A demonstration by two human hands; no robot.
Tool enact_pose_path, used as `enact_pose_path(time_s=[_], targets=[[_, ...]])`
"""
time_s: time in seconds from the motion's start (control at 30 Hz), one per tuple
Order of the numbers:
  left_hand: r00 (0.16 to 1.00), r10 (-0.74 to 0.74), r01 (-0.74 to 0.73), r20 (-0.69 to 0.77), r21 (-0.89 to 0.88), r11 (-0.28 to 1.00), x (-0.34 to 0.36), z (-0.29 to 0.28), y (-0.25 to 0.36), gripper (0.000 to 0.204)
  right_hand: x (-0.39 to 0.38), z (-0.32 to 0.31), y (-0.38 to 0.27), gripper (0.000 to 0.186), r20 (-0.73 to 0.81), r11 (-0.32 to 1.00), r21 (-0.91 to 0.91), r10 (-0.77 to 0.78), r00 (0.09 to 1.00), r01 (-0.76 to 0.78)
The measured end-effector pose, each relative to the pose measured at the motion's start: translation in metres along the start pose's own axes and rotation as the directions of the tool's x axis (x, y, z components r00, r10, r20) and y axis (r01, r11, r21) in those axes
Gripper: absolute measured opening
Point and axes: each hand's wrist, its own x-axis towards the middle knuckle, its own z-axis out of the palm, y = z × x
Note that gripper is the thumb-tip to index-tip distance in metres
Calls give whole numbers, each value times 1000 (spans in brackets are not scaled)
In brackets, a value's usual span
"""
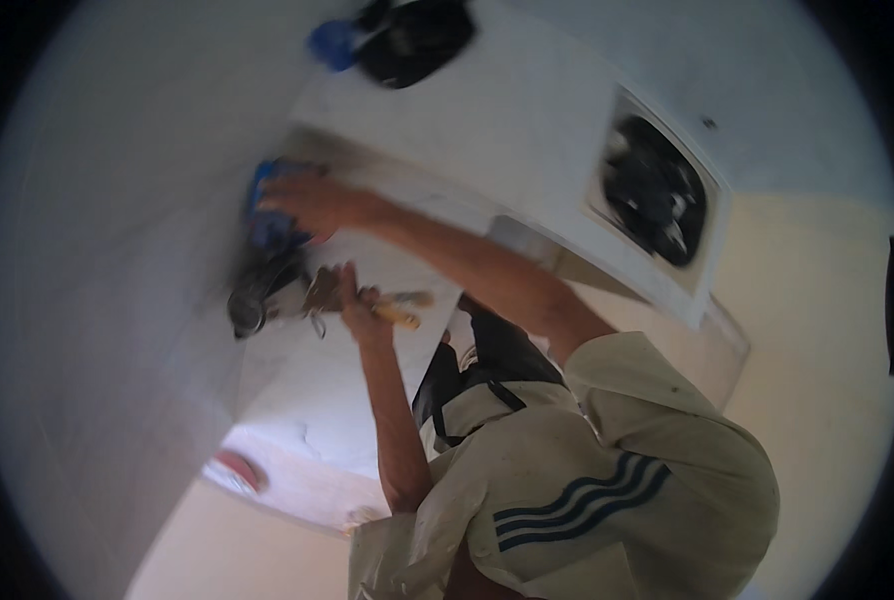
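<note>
My left hand (364, 312) is closed around a tool with a yellow handle (397, 316). A pale, brush-like end (412, 298) shows beside that handle; blur hides the tool's exact kind. Farther out, my right hand (312, 198) lies over a blue object (267, 205), fingers bent onto its edge. What the blue object is, I cannot make out. Just below it, against the pale wall, are a dark rounded item (272, 272) and a grey, ring-shaped metal thing (250, 312). They lie left of my left hand.
A white counter (487, 110) runs across the upper middle, with a square opening full of dark items (657, 190) at its right end. A black bag-like thing (417, 45) and a blue item (333, 45) are at the top. A red-and-white round object (235, 472) sits lower left.
</note>
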Motion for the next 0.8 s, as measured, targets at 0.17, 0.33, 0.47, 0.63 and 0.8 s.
enact_pose_path(time_s=[0.17,0.33,0.47,0.63,0.8], targets=[[999,16,-23,29,274,961,-27,27,34,42,-145,-76,-60,57,-72,679,543,624,778,-494],[986,-96,12,140,505,863,-68,10,51,43,-412,-127,-20,61,-388,57,470,910,-148,-881],[975,-127,-8,181,605,796,-74,21,45,43,-547,-239,29,86,-719,-36,182,677,-158,-983],[935,-207,-58,288,701,711,-88,84,-20,45,-589,-262,94,124,-485,-148,258,835,-260,-955],[870,-328,-112,367,797,594,-141,183,-103,42,-623,-236,156,96,-465,74,543,856,-226,-837]])
